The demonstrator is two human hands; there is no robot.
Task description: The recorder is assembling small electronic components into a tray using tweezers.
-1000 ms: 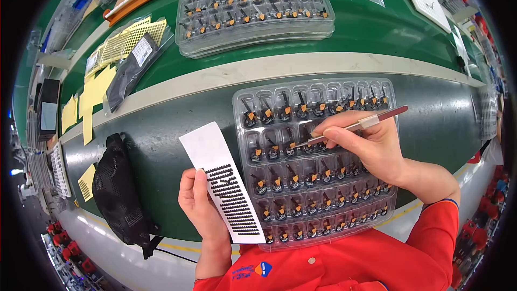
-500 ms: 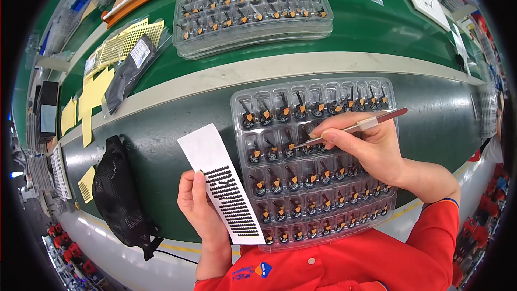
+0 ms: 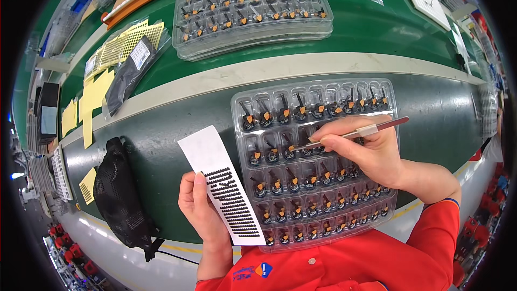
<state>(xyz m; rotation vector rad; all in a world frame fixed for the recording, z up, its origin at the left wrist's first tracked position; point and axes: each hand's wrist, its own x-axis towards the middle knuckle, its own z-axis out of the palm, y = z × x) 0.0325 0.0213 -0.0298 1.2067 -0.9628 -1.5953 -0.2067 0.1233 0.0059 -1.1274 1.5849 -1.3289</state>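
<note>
My left hand (image 3: 202, 213) pinches the left edge of a white backing sheet (image 3: 200, 148) between thumb and fingers. Rows of small black pieces (image 3: 237, 205) cover the sheet's lower part; a few in the upper rows lie crooked. My right hand (image 3: 374, 153) grips slim tweezers (image 3: 388, 124), pointing left, over a clear blister tray (image 3: 318, 83). Each visible pocket holds a small black part with an orange tab, such as one (image 3: 300, 109) in the far row. The tweezer tip is at a part in the second row; whether it holds anything is too small to tell. My right hand hides several pockets.
Stacked clear trays (image 3: 253, 36) of similar parts stand on the green bench beyond a pale ledge (image 3: 215, 79). Left lie a black mesh bag (image 3: 121, 194), yellow sheets (image 3: 96, 94) and a dark labelled packet (image 3: 129, 73). A white board (image 3: 423, 0) lies far right.
My right hand and the tweezers have shifted very slightly, with the tip staying by the same second-row part. The sheet in my left hand has barely moved.
</note>
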